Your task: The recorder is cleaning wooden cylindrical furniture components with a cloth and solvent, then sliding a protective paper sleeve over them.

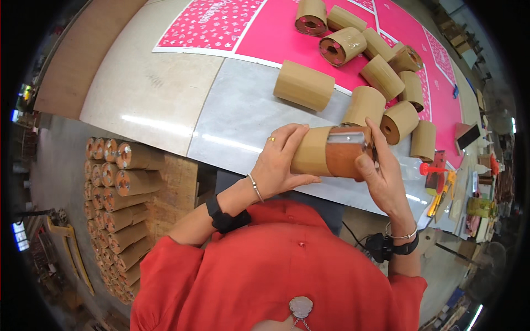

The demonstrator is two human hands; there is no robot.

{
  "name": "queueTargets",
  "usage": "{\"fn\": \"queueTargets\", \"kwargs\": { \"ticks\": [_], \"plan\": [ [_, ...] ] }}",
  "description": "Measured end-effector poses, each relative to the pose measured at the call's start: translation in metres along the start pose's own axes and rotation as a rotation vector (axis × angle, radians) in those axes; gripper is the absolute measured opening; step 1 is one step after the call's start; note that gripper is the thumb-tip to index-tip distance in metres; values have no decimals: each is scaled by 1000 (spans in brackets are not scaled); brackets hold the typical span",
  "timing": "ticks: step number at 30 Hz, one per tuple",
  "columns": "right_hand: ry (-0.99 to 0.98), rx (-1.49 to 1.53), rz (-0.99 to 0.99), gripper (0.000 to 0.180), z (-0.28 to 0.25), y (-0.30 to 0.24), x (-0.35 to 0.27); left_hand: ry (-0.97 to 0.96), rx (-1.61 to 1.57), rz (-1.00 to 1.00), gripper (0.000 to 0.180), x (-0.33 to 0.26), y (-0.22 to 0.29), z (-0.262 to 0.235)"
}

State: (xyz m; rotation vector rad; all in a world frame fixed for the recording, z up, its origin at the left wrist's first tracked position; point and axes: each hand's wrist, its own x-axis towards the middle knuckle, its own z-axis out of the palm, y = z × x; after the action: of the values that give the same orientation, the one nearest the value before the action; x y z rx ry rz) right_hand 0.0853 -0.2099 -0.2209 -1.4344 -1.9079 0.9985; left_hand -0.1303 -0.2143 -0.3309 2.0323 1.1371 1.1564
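Head view: both hands' fingers [287, 144] clasp the brown paper-wrapped cylinder [331, 151] between left hand [279, 163] and right hand [386, 176]

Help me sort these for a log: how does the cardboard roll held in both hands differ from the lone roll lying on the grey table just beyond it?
The held roll is off the table, gripped by the left hand and right hand; the lone roll lies untouched on the table. The held roll has a darker brown band with a shiny strip at its right end; the lone roll is plain tan all over. Both are short cardboard cylinders lying sideways.
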Motion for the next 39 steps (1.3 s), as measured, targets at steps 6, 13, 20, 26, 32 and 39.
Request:
{"fn": "queueTargets", "kwargs": {
  "ticks": [6, 13, 20, 26, 32, 39],
  "plan": [
    [40, 250, 273, 77, 3, 24, -33, 140, -667, -399, 70, -19, -3, 1],
    [47, -26, -328, 82, 13, 20, -45, -94, -1063, -880, 46, -3, 11, -21],
    [68, -82, -591, 83, 8, 7, -39, 16, -1254, -688, 38, 2, 23, -50],
    [52, 816, -15, 92, 8, 11, -39, 11, -1159, -441, 37, 2, 32, -55],
    [-49, 962, 270, 86, 1, -7, -43, -177, -987, -412, 43, -18, 21, -65],
    [85, 430, -23, 85, 8, 12, -49, -70, -1241, -715, 44, 6, 52, -62]
  ]
}}
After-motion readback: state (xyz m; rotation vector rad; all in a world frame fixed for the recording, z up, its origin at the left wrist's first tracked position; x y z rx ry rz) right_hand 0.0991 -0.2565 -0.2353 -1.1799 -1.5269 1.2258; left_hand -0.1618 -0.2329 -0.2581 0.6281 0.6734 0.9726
